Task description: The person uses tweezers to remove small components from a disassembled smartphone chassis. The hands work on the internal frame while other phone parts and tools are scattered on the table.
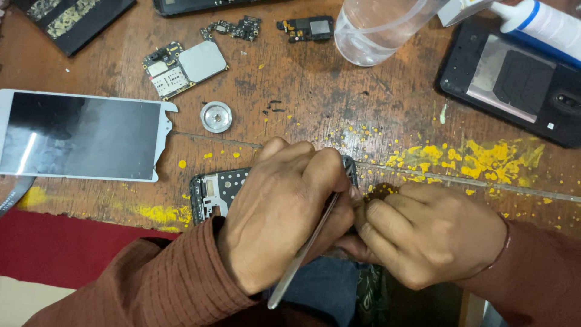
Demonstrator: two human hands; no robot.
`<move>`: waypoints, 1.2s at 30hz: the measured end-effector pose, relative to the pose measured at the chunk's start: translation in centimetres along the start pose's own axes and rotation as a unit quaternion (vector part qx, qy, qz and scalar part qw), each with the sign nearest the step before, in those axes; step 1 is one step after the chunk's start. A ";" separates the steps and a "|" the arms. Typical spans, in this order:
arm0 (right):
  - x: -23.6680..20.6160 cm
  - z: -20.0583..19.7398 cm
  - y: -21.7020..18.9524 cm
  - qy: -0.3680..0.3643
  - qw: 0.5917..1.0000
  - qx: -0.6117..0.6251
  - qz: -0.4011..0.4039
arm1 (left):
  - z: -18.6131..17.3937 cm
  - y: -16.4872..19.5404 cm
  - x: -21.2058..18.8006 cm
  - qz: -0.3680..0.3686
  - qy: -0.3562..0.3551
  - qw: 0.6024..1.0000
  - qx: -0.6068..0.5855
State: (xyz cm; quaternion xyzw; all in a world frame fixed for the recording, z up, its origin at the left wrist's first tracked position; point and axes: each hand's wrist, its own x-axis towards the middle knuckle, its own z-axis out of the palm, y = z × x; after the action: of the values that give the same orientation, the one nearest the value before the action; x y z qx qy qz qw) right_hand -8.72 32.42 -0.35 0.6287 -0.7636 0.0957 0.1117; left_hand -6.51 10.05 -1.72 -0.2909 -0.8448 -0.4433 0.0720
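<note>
My left hand (284, 212) lies over a black phone frame (212, 191) at the table's front edge and grips thin metal tweezers (302, 254). The tweezers' tail points back toward my left wrist, and their tip is hidden between the hands. My right hand (423, 236) is curled against the frame's right end, its fingertips touching my left hand near the tip. Most of the frame is hidden under my left hand.
A white phone screen panel (82, 134) lies at left. A circuit board (184, 68), smaller boards (305, 27) and a small metal cap (216, 116) lie behind. A clear plastic cup (375, 30), a black phone back (514, 82) and a white-and-blue tube (538, 21) are at right. Yellow paint (478, 158) spatters the wooden table.
</note>
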 end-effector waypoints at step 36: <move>0.0 -0.5 0.5 0.034 0.999 0.008 -0.028 | 0.1 0.6 0.4 -0.011 -0.004 1.000 -0.015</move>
State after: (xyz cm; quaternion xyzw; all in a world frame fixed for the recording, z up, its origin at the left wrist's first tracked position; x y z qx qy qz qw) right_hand -9.21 32.71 0.13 0.6473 -0.7405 0.1201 0.1351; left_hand -6.49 10.53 -1.19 -0.2843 -0.8416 -0.4554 0.0589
